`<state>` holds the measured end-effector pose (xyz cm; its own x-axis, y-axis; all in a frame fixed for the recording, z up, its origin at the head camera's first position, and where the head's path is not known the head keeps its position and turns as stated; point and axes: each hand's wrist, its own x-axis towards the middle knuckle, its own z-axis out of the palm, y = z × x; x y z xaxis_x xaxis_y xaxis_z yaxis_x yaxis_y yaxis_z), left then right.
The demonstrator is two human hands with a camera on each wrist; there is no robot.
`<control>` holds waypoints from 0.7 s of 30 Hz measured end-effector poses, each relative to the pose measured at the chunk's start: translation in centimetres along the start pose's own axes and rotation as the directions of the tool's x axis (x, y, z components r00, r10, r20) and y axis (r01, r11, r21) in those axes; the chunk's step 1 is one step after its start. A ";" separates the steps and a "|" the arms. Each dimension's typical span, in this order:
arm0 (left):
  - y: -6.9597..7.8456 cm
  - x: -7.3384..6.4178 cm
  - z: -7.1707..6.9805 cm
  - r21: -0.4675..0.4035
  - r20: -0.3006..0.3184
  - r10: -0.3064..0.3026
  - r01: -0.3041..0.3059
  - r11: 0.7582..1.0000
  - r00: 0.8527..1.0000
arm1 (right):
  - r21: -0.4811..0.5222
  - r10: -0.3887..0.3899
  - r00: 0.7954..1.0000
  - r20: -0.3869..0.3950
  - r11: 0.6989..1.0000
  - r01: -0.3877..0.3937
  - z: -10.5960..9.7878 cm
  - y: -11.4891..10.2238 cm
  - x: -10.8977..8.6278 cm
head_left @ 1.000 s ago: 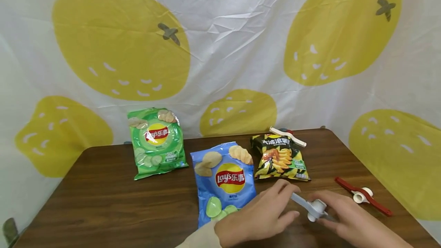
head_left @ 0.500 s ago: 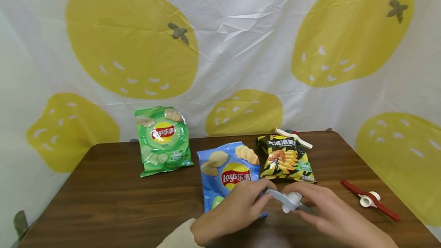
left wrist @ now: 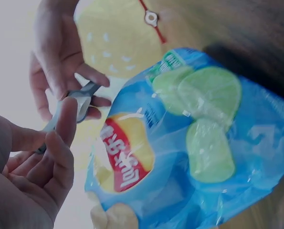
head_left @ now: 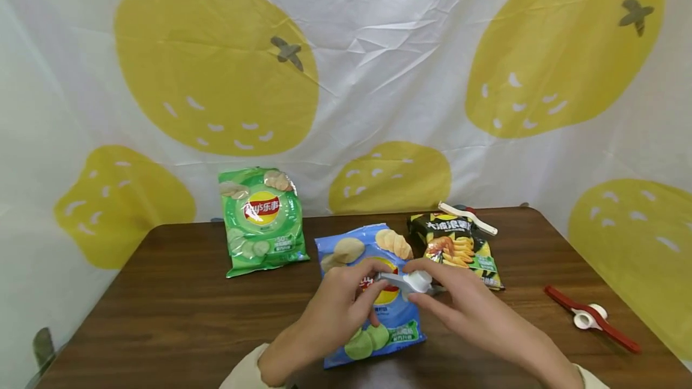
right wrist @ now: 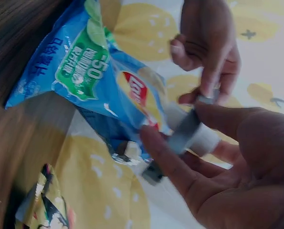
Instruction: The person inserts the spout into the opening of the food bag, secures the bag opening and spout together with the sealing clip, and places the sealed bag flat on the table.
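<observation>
A grey bag clip with a round white spout [head_left: 417, 281] is held between both hands, overlapping the front of a blue Lay's chip bag [head_left: 401, 334] in the head view. My left hand [head_left: 342, 300] pinches the clip's left end between thumb and fingers. At the spout and right part of the clip [right wrist: 184, 129], the thumb and fingers of my right hand [head_left: 469, 300] grip it. In the left wrist view the blue bag [left wrist: 173, 152] lies beside the hands, lime slices on its printing.
A green Lay's bag [head_left: 265, 221] stands back left. Behind my right hand sits a black and yellow chip bag [head_left: 486, 257] with a white clip [head_left: 467, 217] across its top. A red clip with a white spout [head_left: 591, 318] lies near the table's right edge.
Both hands and the grey clip have moved left, from right of the blue bag to in front of it. My left hand has closed on the clip's left end.
</observation>
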<state>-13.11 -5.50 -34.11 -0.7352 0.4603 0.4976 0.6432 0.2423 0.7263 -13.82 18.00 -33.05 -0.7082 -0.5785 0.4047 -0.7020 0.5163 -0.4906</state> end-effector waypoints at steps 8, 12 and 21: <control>0.2 0.1 -1.0 -0.042 0.076 -0.015 0.018 0.999 0.997 | 0.073 -0.064 0.998 -0.026 0.995 0.066 0.5 0.0 0.2; 0.0 0.0 -1.1 -0.071 0.125 0.004 0.005 0.997 0.992 | 0.088 -0.050 0.999 0.000 0.995 0.050 0.5 0.0 0.1; -1.4 -0.2 -1.7 -0.174 0.399 -0.204 0.292 0.940 0.894 | 0.099 -0.069 0.979 0.189 0.994 0.051 1.7 0.6 0.1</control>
<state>-14.21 -7.41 -34.44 -0.7030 0.7030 0.1077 0.3530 0.2134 0.9110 -14.21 17.22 -34.62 -0.6307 -0.7221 0.2842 -0.7267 0.4211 -0.5428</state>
